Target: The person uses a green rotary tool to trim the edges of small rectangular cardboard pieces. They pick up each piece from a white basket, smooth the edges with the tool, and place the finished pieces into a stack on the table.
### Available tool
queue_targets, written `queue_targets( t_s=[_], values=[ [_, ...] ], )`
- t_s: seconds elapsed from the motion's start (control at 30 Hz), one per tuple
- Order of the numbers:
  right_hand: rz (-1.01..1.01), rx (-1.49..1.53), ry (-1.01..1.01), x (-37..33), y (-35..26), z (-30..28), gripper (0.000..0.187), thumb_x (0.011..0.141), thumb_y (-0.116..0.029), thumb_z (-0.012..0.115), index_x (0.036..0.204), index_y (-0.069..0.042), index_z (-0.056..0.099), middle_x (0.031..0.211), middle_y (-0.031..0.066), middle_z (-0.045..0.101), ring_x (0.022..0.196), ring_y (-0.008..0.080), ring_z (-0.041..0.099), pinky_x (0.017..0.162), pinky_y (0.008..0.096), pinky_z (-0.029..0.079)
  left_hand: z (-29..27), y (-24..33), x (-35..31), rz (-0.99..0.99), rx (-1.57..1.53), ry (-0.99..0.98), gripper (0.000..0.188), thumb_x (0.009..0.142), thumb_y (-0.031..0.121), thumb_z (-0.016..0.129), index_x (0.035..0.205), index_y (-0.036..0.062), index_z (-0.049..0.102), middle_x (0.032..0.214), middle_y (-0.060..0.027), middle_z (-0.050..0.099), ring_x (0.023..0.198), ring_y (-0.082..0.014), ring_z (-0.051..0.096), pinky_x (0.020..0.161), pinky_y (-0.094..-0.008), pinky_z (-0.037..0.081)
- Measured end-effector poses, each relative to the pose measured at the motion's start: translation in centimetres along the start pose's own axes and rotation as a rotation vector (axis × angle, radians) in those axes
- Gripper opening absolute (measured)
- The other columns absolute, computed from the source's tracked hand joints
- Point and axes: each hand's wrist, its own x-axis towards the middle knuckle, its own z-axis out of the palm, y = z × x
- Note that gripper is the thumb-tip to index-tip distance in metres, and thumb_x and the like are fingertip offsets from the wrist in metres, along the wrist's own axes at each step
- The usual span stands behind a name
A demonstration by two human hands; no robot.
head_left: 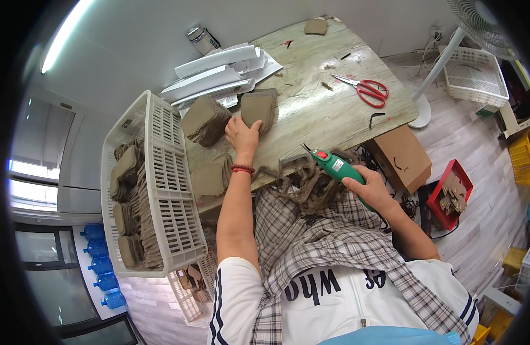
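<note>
My right hand (371,187) is wrapped round a green electric hand tool (338,167) with a red button and a thin two-pronged tip, held above the table's near edge. My left hand (242,138) reaches over the table, fingers spread, touching the near sides of two stacks of brown fabric pads. The left stack (204,119) leans a little; the right stack (259,109) is by my thumb. A third pile of pads (210,177) lies nearer, beside my left forearm. Brown trimmed strips (311,192) hang in a tangle at the near edge and over my lap.
A white slatted crate (178,213) full of pads stands at the left. Red-handled scissors (371,92) lie on the table (311,69), with papers (219,75) and a metal cup (201,39) behind. A cardboard box (400,158), red tray (449,195) and fan (483,26) are at the right.
</note>
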Motion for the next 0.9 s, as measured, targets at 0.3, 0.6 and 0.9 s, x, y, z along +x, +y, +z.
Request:
queue_targets(
  t_s=[0.3,0.6,0.9],
  values=[
    [0.022,-0.005,0.016,0.1,-0.5,0.4,0.033,0.088,-0.028,0.07,0.107,-0.001,0.063,0.074,0.0016,0.061,0.059,0.0068,0.055,0.053,0.0239,0.044,0.0,1.8,-2.6,-0.081,-0.466,0.169,0.044,0.072,0.019,0.083,0.097,0.0021,0.051,0.102,-0.0109,0.053,0.095,-0.0289,0.052,0.085,-0.0403,0.043],
    [-0.091,-0.046,0.129,0.5,-2.6,2.0,0.038,0.087,-0.028,0.071,0.111,0.0,0.062,0.076,0.0023,0.062,0.062,0.0067,0.055,0.056,0.0246,0.045,-3.6,8.2,-7.7,-0.356,-1.901,0.048,0.045,0.087,-0.01,0.061,0.127,0.0021,0.046,0.123,-0.0086,0.057,0.11,-0.0226,0.058,0.096,-0.0371,0.052],
    [-0.148,-0.066,0.166,-0.1,-3.7,2.1,0.038,0.087,-0.026,0.072,0.112,0.001,0.062,0.076,0.0026,0.062,0.062,0.0066,0.055,0.056,0.0242,0.045,-4.1,10.8,-9.5,-0.304,-1.918,0.03,0.044,0.085,-0.012,0.06,0.124,0.0054,0.05,0.118,-0.0072,0.06,0.105,-0.0201,0.061,0.091,-0.0346,0.054]
  ],
)
